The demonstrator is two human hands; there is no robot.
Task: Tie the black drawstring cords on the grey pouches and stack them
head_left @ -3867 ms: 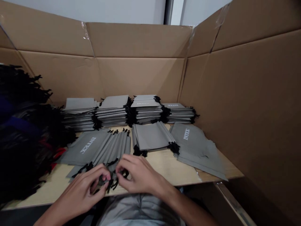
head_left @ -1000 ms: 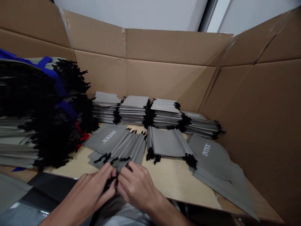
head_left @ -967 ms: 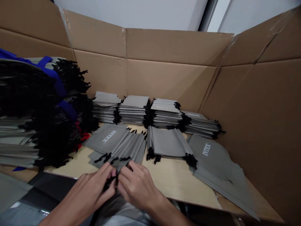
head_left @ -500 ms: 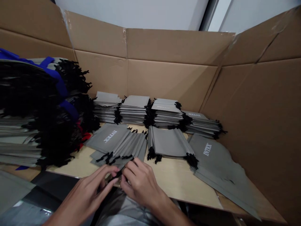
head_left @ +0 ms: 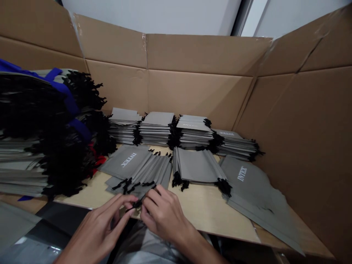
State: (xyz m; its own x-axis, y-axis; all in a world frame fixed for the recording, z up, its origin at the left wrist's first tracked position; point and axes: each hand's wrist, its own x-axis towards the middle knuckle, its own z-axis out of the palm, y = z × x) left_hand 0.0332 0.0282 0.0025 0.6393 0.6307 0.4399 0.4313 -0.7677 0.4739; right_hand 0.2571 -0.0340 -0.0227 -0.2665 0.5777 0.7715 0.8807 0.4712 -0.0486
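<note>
At the table's front edge, my left hand (head_left: 103,222) and my right hand (head_left: 162,212) meet over a short black drawstring cord (head_left: 137,204). The left thumb and fingertips pinch one part of it, and the curled right fingers grip the other part close by. Any pouch fixed to this cord is hidden by my hands. Just beyond them lies a fanned-out row of grey drawstring pouches (head_left: 152,169), with knotted black cord ends toward me. To its right sits a bundle of grey pouches (head_left: 196,167) with black cords at its corners.
Several stacked pouches (head_left: 156,128) stand along the cardboard wall (head_left: 198,90). Flat grey INTEX pouches (head_left: 244,194) lie at the right, over the table edge. A tall pile with black cords (head_left: 63,146), tied with blue straps (head_left: 67,95), fills the left.
Both hands stay in nearly the same place on the cord, with slight finger movement. The left fingertips have shifted a little, and more of the cord shows. The view has moved slightly.
</note>
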